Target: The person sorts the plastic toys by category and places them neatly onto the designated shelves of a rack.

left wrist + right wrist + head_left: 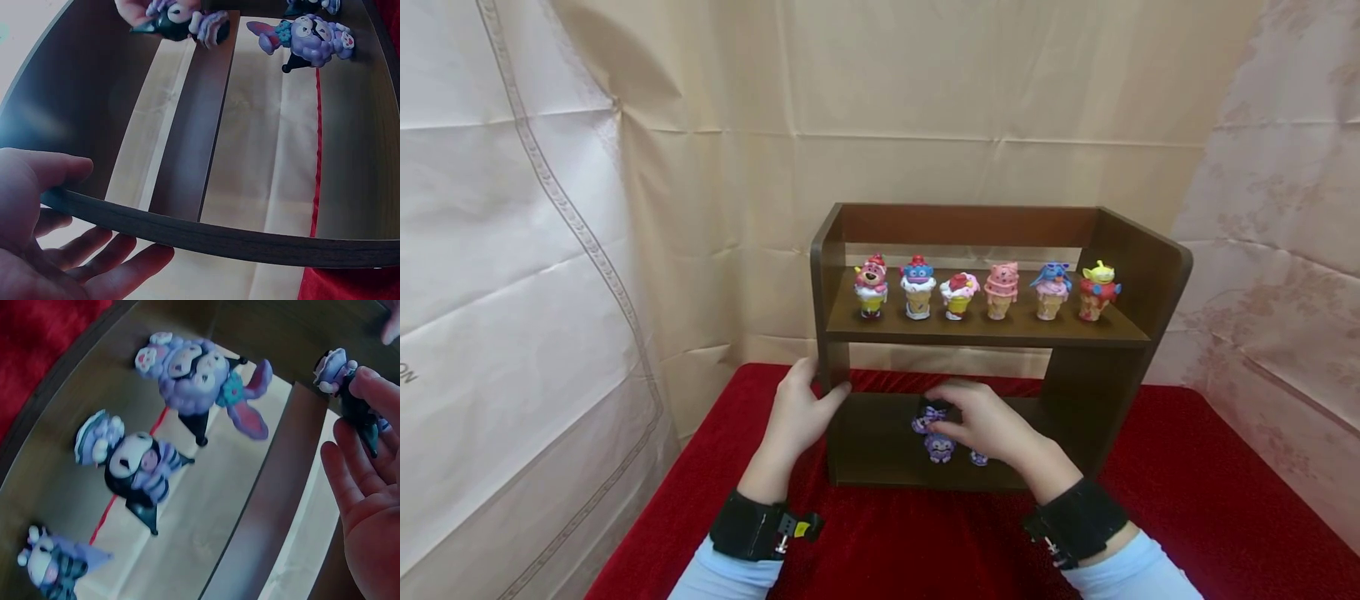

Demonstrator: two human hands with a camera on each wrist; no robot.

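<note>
A dark brown two-tier display shelf (970, 225) stands before me. My left hand (801, 417) holds its left side panel by the front edge, thumb inside and fingers outside. In my right hand (996, 421) a small black and purple figurine (340, 378) is pinched between thumb and fingers, raised over the lower tier. Below it, a lilac figurine with long ears (194, 375) stands on the lower board (876, 467). Beside that one, a black-hooded figurine (134, 462) and another small purple figurine (47, 569) stand in a row, partly hidden by my right hand in the head view.
Several ice-cream-cone figurines line the upper tier, from a pink bear (871, 287) at the left to a green-headed one (1099, 290) at the right. Red cloth (700, 517) covers the table under the shelf. Beige drapes (925, 100) hang behind it.
</note>
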